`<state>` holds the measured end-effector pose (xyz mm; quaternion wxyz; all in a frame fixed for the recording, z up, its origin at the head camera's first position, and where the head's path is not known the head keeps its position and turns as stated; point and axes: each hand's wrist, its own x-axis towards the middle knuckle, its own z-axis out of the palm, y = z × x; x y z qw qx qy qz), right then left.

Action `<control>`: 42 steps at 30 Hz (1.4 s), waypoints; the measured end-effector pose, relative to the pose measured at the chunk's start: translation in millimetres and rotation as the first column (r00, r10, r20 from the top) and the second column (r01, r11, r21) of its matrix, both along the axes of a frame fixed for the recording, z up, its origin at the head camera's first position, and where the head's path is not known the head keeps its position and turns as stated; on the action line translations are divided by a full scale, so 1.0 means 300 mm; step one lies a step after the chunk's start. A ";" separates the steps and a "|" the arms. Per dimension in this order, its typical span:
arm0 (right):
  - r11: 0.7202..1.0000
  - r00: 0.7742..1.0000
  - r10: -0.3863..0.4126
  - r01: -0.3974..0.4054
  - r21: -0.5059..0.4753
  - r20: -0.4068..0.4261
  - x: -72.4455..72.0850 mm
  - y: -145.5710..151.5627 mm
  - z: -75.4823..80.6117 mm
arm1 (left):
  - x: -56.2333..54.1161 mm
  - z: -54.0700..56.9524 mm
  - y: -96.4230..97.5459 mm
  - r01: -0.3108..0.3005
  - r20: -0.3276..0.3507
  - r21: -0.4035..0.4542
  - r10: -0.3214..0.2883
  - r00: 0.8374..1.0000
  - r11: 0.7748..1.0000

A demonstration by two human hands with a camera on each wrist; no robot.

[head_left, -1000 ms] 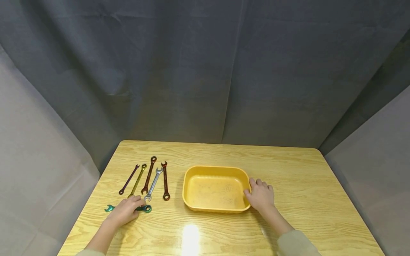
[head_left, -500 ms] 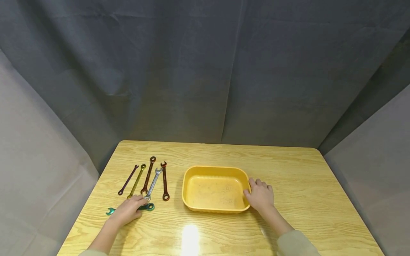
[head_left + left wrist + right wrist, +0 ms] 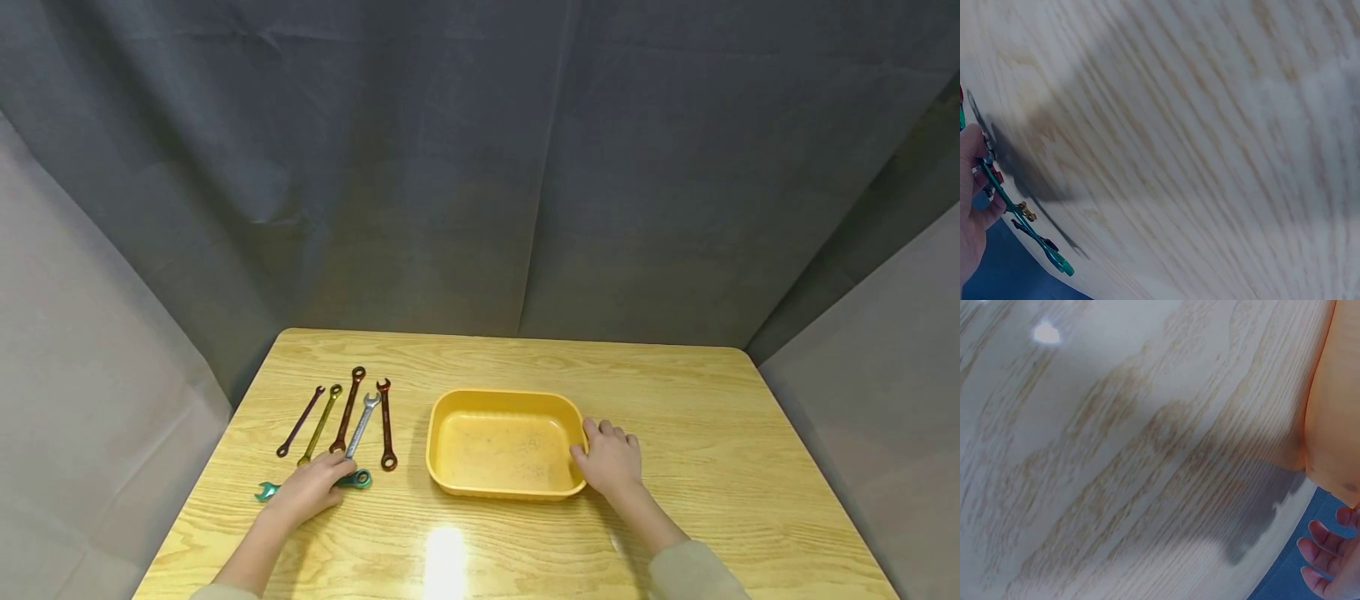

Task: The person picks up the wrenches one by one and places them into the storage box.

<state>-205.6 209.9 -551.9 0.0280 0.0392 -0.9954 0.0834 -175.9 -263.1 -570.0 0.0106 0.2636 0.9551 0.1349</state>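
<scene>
A green combination wrench is pinched by my left hand, its two ends sticking out on either side of the fingers. In the left wrist view the same wrench shows a separate shadow on the tabletop, so it is raised a little. My right hand holds the right end of a yellow plastic bin, thumb over the rim and fingers along the outside. The right wrist view shows those curled fingers beside the bin wall.
Beyond the left hand lie a purple wrench, a yellow-green wrench, a brown-red wrench, a silver wrench and a dark red wrench. The wooden table has grey curtains behind and beside it.
My left hand has moved slightly right with the green wrench, whose right end now sits farther right and covers the near end of the silver wrench's place. The right hand and bin stay still.
</scene>
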 end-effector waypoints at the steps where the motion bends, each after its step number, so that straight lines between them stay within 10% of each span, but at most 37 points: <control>1: 1.000 1.000 0.001 -0.001 0.000 0.000 0.001 0.000 0.000 | 0.000 0.003 0.004 0.003 -0.006 -0.003 -0.003 1.000 1.000; 42: 1.000 1.000 0.003 -0.003 -0.007 -0.013 -0.001 0.001 -0.005 | -0.051 0.137 0.215 0.001 -0.159 -0.028 -0.005 0.987 1.000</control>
